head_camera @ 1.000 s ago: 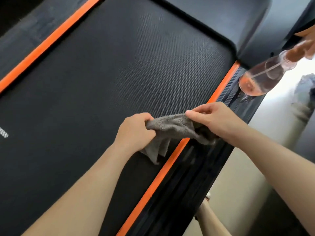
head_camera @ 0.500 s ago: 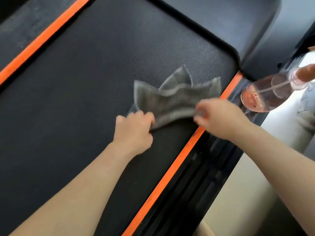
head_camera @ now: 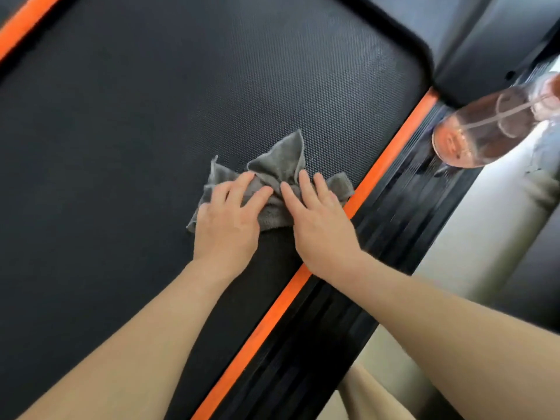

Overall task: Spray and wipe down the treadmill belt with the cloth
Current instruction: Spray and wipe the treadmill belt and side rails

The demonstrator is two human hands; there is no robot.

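A crumpled grey cloth [head_camera: 281,165] lies on the black textured treadmill belt [head_camera: 136,131], close to its right edge. My left hand [head_camera: 227,219] rests flat on the cloth's left part with fingers straight. My right hand [head_camera: 318,225] lies flat on the cloth's right part, fingers spread and straight. Both palms face down, side by side. A clear spray bottle [head_camera: 485,128] with pinkish liquid stands on the ribbed black side rail [head_camera: 378,237] at the upper right; its top runs out of frame.
An orange stripe [head_camera: 378,174] runs between the belt and the right side rail, and another orange stripe [head_camera: 21,25] lines the far left edge. The dark motor cover [head_camera: 454,28] borders the belt at the top right. Pale floor [head_camera: 485,225] lies right of the treadmill.
Both hands held the cloth bunched above the belt edge, then flung it out over the belt. Now it lies on the belt and both hands press flat on it.
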